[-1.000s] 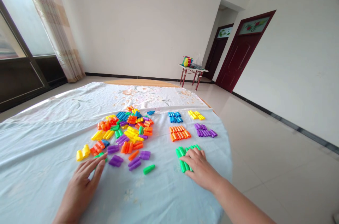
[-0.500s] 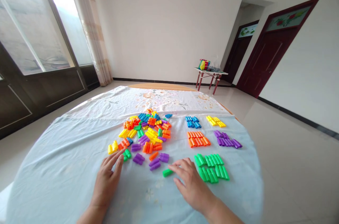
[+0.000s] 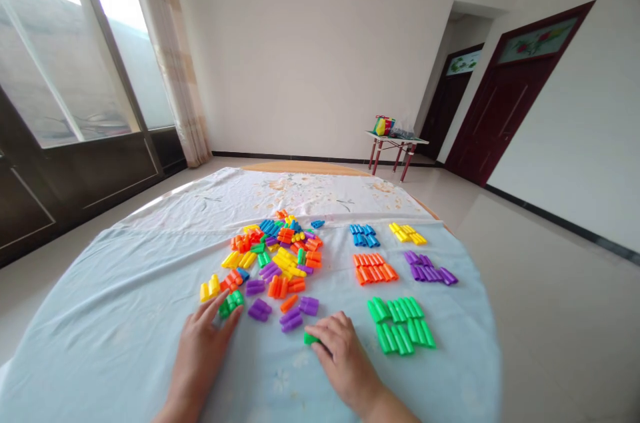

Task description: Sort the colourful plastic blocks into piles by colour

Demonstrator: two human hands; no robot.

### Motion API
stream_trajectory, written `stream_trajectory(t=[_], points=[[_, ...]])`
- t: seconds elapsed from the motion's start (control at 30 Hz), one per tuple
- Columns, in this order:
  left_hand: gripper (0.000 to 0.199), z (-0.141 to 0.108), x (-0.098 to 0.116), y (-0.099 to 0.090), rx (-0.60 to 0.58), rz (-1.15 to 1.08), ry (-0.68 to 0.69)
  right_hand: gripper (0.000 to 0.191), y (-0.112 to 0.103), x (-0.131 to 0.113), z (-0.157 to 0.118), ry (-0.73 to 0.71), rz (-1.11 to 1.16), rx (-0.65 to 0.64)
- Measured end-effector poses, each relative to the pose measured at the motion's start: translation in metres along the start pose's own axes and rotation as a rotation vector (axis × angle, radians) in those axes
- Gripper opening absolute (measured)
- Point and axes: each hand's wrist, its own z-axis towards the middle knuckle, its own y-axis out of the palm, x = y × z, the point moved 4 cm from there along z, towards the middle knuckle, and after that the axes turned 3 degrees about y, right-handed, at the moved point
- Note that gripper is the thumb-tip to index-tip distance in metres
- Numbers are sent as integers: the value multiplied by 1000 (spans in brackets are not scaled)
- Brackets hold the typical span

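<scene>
We've got right hand point(image 3: 345, 357) clamped on green piece point(image 3: 310, 338), near centre, part-hidden. Left hand point(image 3: 201, 346) spans green cluster point(image 3: 231, 303), near left; can't tell if gripping. Bag point(image 3: 384, 126) far right: contents hidden.

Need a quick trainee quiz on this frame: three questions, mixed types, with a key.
1. Multiple choice: what colour is the piece at the fingers of the right hand?
A) purple
B) green
C) orange

2. True or false: the left hand rests on the yellow group at the far right of the cloth.

3. Fill in: directly beyond the orange group, on the side away from the hands, lies the ____.

Key:
1. B
2. False; its fingers are at the green pieces on the left.
3. blue group
</scene>
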Motion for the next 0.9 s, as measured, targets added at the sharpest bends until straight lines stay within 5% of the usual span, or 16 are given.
stream_trajectory(t=[0.17, 0.37, 0.7, 0.9], points=[[45, 6, -6, 9, -36, 115, 99, 37, -3, -4, 2, 25, -30, -7], [34, 7, -8, 4, 4, -28, 105, 38, -5, -6, 2, 16, -24, 18], [32, -10, 63, 13, -134, -249, 403, 39, -8, -2, 2, 1, 5, 66], [33, -13, 63, 25, -151, -189, 487, 20, -36, 1, -28, 51, -3, 152]])
